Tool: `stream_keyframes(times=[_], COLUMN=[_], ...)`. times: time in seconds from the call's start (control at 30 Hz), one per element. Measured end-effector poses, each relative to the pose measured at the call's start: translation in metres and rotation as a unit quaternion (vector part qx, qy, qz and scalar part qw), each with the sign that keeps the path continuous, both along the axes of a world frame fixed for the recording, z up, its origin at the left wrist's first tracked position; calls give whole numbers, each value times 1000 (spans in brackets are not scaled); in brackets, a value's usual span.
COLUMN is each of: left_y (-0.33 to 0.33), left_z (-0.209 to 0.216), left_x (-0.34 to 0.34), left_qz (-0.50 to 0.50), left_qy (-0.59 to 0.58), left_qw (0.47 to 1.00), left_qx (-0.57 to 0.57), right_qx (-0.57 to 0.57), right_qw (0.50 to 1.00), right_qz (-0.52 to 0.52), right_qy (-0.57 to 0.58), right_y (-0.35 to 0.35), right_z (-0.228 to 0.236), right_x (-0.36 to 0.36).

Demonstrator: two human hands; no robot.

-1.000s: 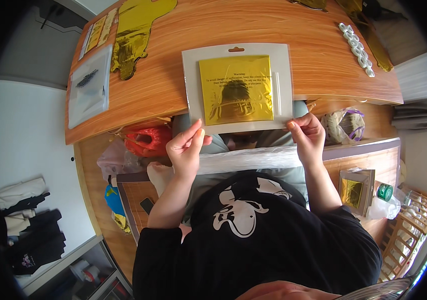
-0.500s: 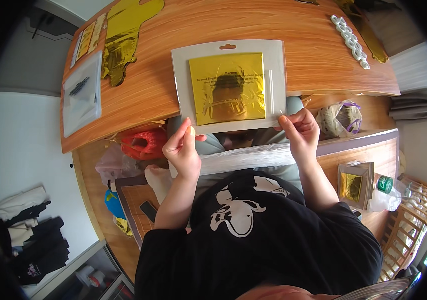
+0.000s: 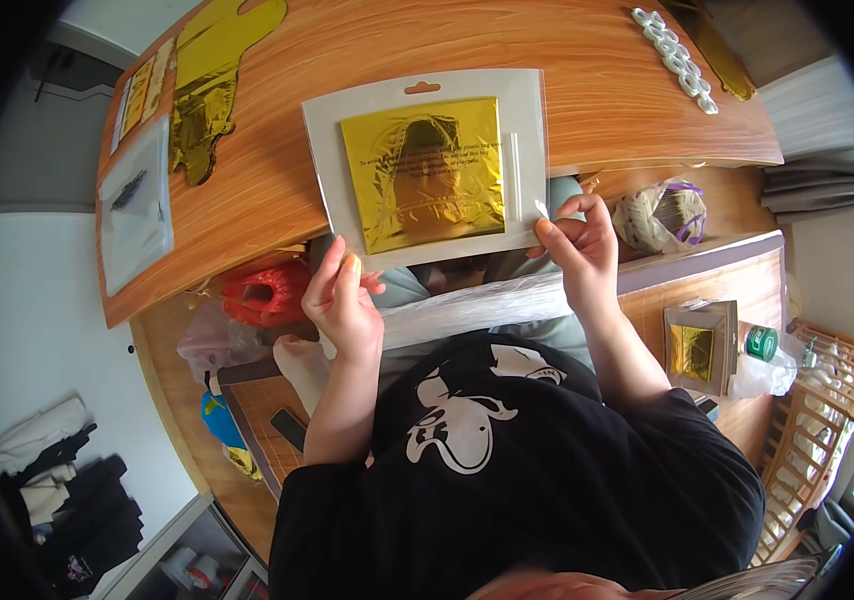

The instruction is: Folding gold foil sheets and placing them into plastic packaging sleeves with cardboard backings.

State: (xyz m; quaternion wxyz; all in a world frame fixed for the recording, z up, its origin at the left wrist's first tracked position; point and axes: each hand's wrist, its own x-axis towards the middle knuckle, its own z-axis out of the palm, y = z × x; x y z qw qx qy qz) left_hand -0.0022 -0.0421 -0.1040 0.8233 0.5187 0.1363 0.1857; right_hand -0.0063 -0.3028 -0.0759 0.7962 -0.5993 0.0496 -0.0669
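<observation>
A flat clear plastic package [image 3: 327, 160] with a pale backing card and a hang hole is held up at the desk's near edge. Inside it lies a folded gold foil balloon [image 3: 422, 205] beside a thin white straw [image 3: 511, 178]. My left hand [image 3: 349, 310] pinches the package's lower left corner between thumb and finger. At the lower right corner, my right hand [image 3: 585, 250] grips it the same way. Across my lap rests a bundle of clear plastic sleeves [image 3: 477, 312], below both hands.
The wooden desk [image 3: 277, 140] bears a flat gold foil balloon [image 3: 209, 85], a clear bag [image 3: 137, 215] and a chain of white rings [image 3: 675, 62]. Below its edge are a red bag [image 3: 265, 293] and a tied bag [image 3: 657, 218]. More packages [image 3: 699, 350] stand right.
Both hands and the package appear shifted slightly left in view, along with the whole scene. The package tilts a little differently; both hands keep their hold.
</observation>
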Motion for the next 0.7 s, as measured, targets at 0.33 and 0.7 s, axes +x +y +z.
stream_keyframes(times=[0.33,0.7], left_y=[13,7], left_z=[-14,-13], left_x=[-8,-10], left_qz=[-22,-40], left_qy=[-14,-56], left_qw=[999,994], left_qx=[23,88], right_qx=[-9,-29], right_qw=[998,997], right_qz=[22,21], right_qy=[63,69], right_y=[1,-3], right_z=[-2,-10], right_x=[-5,-5])
